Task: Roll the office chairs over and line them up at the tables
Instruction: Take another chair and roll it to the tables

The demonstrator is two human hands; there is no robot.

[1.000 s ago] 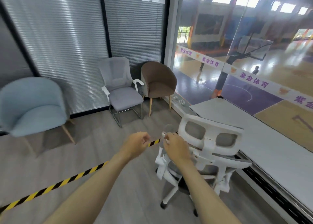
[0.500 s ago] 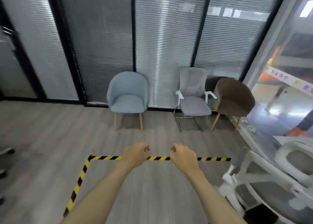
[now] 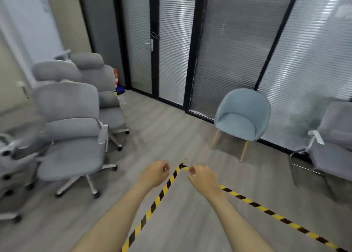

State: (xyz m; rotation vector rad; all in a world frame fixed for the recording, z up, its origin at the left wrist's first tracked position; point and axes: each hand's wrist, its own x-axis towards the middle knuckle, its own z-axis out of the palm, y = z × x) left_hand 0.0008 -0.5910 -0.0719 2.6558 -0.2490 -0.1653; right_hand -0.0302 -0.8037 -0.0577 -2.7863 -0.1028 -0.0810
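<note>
Several grey office chairs on castors stand grouped at the left. The nearest grey office chair point(image 3: 70, 137) faces right, and a second grey office chair point(image 3: 102, 91) stands behind it near the wall. A part of another chair point(image 3: 11, 156) shows at the left edge. My left hand point(image 3: 155, 173) and my right hand point(image 3: 202, 177) are stretched out in front of me over the floor, fingers loosely curled, holding nothing. Both hands are well apart from the chairs. No table is in view.
Yellow-black floor tape point(image 3: 162, 192) makes a corner under my hands. A light-blue shell chair point(image 3: 241, 118) on wooden legs stands by the blinds, a grey cantilever chair point(image 3: 331, 147) at the right edge. A glass door point(image 3: 150, 42) is at the back.
My view has swung left: the white chair by the table and the brown chair have left the frame, and the grey castor chairs have come in. My hands stay out front, empty.
</note>
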